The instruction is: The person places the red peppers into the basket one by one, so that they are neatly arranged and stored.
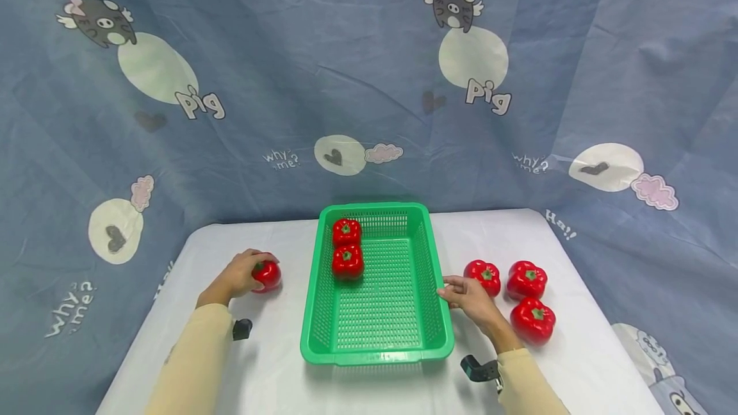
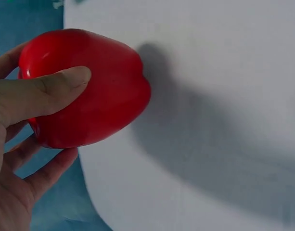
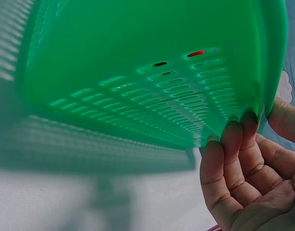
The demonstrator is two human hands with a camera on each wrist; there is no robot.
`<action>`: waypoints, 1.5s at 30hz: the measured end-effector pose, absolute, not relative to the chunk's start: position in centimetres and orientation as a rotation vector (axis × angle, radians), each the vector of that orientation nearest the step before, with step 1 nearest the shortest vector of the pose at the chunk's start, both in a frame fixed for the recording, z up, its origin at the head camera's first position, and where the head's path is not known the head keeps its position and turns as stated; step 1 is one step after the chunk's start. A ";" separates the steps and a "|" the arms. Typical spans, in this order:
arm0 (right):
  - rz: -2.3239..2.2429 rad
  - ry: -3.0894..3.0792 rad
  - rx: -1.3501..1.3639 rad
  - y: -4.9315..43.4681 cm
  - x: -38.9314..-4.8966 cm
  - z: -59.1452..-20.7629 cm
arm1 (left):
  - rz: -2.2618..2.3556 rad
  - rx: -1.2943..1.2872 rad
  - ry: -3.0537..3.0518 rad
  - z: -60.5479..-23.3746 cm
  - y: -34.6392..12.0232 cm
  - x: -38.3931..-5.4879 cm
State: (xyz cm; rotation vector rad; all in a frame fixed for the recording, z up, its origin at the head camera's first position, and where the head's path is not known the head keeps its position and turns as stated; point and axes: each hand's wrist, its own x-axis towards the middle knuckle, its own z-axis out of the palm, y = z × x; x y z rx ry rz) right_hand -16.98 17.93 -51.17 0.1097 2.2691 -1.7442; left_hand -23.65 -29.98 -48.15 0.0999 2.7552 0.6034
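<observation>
My left hand (image 1: 241, 272) grips a red bell pepper (image 1: 268, 275) left of the basket. In the left wrist view the thumb lies across the side of that pepper, with other fingers around its stem end. A green plastic basket (image 1: 377, 356) with slotted walls stands in the middle of the table. My right hand (image 1: 468, 300) holds its right rim, the thumb on one side and the fingertips under the edge in the right wrist view. Two red bell peppers, a rear one (image 1: 346, 233) and a front one (image 1: 348, 262), sit in the basket along its left wall.
Three more bell peppers lie right of the basket: one (image 1: 483, 276) close by my right hand, one (image 1: 526, 280) behind and one (image 1: 533, 321) nearer the front. A white cloth covers the table (image 1: 271, 364). Blue patterned fabric (image 1: 369, 69) hangs behind and at the sides.
</observation>
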 end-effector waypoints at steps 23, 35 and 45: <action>-1.731 2.271 0.128 17.9 -16.9 -51.0 | 0.574 0.409 2.827 -42.0 -27.2 -22.4; -1.756 2.256 0.134 17.8 -17.0 -51.5 | 0.670 0.557 2.798 -39.6 -23.7 -21.9; -1.764 2.240 0.141 17.8 -16.8 -51.2 | 0.682 0.623 2.769 -38.8 -21.6 -21.2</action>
